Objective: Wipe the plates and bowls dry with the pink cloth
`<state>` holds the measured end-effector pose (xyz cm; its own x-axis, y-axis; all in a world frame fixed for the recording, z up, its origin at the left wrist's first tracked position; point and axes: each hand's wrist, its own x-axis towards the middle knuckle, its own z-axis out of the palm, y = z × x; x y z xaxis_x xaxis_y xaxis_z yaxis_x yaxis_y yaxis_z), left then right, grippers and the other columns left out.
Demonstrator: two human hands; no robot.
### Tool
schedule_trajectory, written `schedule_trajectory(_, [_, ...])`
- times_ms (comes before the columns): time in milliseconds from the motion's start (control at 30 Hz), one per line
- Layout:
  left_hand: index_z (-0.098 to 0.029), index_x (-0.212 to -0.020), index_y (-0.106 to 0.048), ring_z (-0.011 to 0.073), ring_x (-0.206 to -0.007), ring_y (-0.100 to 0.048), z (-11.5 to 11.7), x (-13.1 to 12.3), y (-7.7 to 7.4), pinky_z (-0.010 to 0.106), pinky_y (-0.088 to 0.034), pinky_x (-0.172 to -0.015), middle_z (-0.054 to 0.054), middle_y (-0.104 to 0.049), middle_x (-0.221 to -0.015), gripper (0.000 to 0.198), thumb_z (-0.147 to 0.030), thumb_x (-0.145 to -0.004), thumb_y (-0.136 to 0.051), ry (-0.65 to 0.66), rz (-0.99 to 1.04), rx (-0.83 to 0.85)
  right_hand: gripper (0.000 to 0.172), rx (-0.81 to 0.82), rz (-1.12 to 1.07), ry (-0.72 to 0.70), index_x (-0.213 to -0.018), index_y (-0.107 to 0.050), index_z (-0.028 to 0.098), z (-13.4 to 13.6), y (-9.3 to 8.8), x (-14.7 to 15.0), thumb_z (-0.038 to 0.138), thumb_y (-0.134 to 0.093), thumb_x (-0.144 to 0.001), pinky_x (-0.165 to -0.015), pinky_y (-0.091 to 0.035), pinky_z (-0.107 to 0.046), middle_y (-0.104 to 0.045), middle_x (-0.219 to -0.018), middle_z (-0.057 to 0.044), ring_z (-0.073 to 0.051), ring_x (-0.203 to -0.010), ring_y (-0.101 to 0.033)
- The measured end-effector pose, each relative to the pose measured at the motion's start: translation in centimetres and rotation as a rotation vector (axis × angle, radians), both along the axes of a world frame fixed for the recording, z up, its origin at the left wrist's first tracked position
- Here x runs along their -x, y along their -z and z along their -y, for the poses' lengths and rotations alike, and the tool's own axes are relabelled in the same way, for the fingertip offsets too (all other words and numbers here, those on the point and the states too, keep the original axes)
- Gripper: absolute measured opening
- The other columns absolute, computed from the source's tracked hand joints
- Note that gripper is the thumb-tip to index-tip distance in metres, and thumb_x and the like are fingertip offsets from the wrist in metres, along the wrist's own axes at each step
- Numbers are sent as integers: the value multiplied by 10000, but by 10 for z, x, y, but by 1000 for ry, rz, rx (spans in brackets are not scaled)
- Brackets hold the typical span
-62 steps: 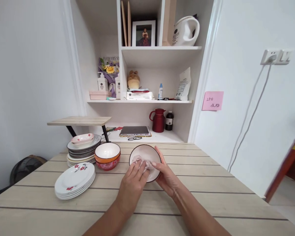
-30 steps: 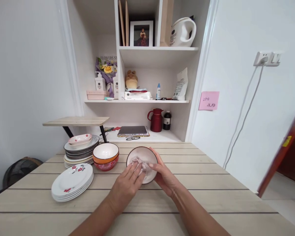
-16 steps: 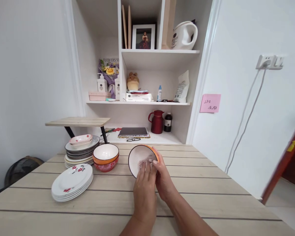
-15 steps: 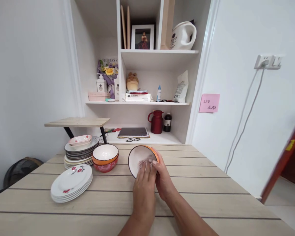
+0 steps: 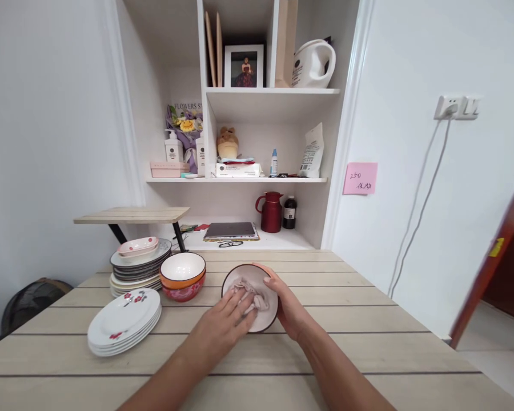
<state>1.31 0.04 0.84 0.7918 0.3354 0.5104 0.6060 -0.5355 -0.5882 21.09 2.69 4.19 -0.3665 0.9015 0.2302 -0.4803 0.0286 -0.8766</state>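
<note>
A bowl (image 5: pixel 266 324) with a white inside and a dark rim is tilted toward me above the table. My right hand (image 5: pixel 289 308) grips its right side, thumb over the rim and the other fingers behind. Inside the bowl lies a crumpled pale pink cloth (image 5: pixel 260 301). My left hand (image 5: pixel 225 322) holds this cloth against the inner wall with its fingers. To the left stand two stacked bowls (image 5: pixel 183 277), an orange one above a red patterned one. A pile of white flowered plates (image 5: pixel 111 319) lies nearer to me.
Behind those plates is a taller stack of dishes (image 5: pixel 137 268) topped by a pink-dotted dish. A small raised stand (image 5: pixel 132 215) is at the table's back left. On the shelf behind are a laptop (image 5: pixel 230 229), glasses (image 5: pixel 231 244), a red jug (image 5: pixel 271 212) and a dark bottle (image 5: pixel 289 212).
The bowl has turned to face me more and come slightly nearer. My left hand has swung leftward with the cloth, its forearm now slanting in from the lower left.
</note>
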Motion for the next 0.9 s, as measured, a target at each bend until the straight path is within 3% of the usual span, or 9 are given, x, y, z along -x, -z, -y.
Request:
schedule_trajectory(100, [-190,-1241,-581,245,-1337,-486,2,13,-3,440,-375,-1124,128,-569,-1398,302,-176,-943,-528,45,-13,-47,456,14,86,-67,-1267,-611,283,1,0,0,400,-624,-826,-875,-462,-360,-709,-1191,-35,-268,-1102,-617])
schedule_trajectory(200, [-171,-1206,-602,254,-1293,-535,2,10,6,448,-416,-1097,136,-596,-1366,282,-143,-939,-516,19,57,-76,542,103,81,-63,-1337,-543,310,2,2,0,392,-648,-812,-866,-463,-356,-710,-1194,-29,-254,-1072,-634])
schedule_trajectory(367, [-195,-1210,-620,235,-1243,-584,0,-22,24,431,-495,-1046,87,-646,-1313,326,-96,-945,-456,-98,305,-69,888,151,-75,-28,-1473,-362,325,4,3,5,307,-791,-696,-948,-442,-416,-739,-1125,-50,-277,-1060,-659])
schedule_trajectory(500, [-204,-1285,-586,219,-1255,-575,-2,-51,24,423,-543,-1015,63,-630,-1341,415,-57,-935,-416,-233,512,-33,1010,117,-190,6,-1508,-282,356,7,5,13,311,-835,-664,-1009,-419,-429,-748,-1083,-29,-270,-1075,-659])
schedule_trajectory(767, [-205,-1291,-600,297,-1228,-587,-7,-98,23,506,-568,-950,86,-644,-1313,425,-95,-907,-456,-305,696,49,712,95,-294,194,-1445,-402,370,-2,16,16,364,-699,-798,-899,-503,-392,-731,-990,18,-250,-944,-671])
schedule_trajectory(900, [-203,-1355,-529,255,-1263,-562,-5,-84,25,426,-528,-993,78,-618,-1352,421,-128,-952,-434,-215,491,50,599,56,-189,203,-1358,-527,304,-4,8,3,354,-688,-783,-856,-499,-368,-732,-1054,-15,-253,-936,-670])
